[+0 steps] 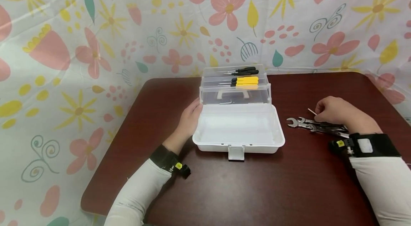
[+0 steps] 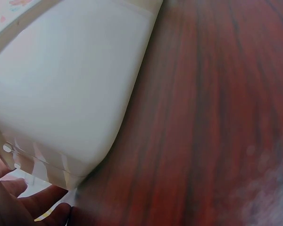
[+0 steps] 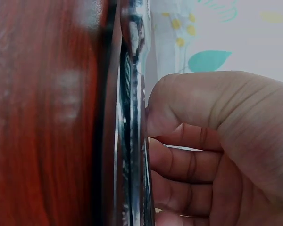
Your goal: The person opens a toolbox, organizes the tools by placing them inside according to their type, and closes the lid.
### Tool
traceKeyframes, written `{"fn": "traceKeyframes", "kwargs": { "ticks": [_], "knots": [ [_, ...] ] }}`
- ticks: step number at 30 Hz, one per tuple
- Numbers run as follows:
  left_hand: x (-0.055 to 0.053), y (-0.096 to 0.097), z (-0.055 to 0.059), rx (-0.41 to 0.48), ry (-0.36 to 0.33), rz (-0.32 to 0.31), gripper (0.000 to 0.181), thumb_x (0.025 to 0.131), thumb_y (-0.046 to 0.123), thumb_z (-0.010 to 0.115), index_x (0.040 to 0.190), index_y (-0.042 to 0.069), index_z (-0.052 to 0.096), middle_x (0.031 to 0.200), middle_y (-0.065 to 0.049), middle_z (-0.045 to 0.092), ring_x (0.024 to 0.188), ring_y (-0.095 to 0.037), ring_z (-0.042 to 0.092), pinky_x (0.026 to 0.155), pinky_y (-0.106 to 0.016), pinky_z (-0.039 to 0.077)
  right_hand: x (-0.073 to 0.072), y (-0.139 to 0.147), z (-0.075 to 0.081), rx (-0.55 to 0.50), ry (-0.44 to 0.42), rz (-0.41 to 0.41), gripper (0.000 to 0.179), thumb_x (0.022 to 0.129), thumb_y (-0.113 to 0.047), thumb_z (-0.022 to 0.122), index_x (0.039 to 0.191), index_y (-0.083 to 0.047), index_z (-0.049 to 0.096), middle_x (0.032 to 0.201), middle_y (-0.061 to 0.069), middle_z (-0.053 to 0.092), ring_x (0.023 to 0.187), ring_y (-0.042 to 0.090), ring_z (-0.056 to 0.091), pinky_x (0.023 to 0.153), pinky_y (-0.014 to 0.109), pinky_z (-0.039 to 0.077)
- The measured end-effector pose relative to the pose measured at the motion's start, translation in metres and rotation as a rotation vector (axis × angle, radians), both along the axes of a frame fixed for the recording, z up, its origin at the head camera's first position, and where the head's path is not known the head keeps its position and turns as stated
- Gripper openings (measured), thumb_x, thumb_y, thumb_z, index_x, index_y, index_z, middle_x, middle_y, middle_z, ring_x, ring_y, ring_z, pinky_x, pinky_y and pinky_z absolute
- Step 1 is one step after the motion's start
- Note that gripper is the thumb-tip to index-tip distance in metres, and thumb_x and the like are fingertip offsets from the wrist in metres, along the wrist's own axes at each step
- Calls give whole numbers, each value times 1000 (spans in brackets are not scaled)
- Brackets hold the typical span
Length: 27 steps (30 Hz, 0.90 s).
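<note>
A white plastic toolbox stands on the table with its clear lid raised. My left hand holds the box's rear left corner; in the left wrist view its fingers bend round behind the corner. Off to the right, my right hand is over a small pile of metal wrenches, pinching a thin light rod whose end sticks out past the fingertips. The right wrist view has the thumb and curled fingers close beside the wrenches, and the rod is hidden there.
Yellow-handled screwdrivers and black-handled tools sit in the raised lid. A small L-shaped hex key lies low in the lid. The dark wooden table meets a flowered cloth behind.
</note>
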<state>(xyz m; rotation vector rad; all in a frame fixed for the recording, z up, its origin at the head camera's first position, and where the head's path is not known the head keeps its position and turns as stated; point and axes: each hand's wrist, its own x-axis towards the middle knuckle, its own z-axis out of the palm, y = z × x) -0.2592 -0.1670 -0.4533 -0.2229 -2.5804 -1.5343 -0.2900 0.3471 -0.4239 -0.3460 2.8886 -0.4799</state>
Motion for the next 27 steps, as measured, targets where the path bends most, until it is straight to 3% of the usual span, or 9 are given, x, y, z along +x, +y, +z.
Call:
{"fn": "traceKeyframes", "kwargs": {
  "ticks": [6,13,19,27],
  "knots": [
    [-1,0,-2,-6,0,3,55,108,46,40,150,13,53,165,1,41,155,-20,35,128,-45,28,1,1,-2,-23,4,14,13,86,-17,74,89,-6,67,81,3,62,71,19,52,63,33,41],
    [0,0,0,-4,3,6,54,108,44,41,151,14,53,165,0,41,155,-21,34,129,-47,27,2,-1,0,-94,41,45,15,93,-13,69,103,-2,68,88,5,66,67,16,51,63,32,41],
    [0,0,1,3,0,5,54,108,45,40,152,15,52,165,1,41,155,-20,33,129,-47,27,1,-3,1,-124,126,45,15,94,-13,70,105,-3,72,94,6,73,70,7,55,62,28,45],
    [0,0,0,-5,10,6,54,109,45,41,151,14,53,165,-1,42,155,-22,34,129,-47,27,3,-5,2,-187,193,22,17,95,-16,71,107,-5,72,93,7,72,72,1,55,62,26,46]
  ]
}}
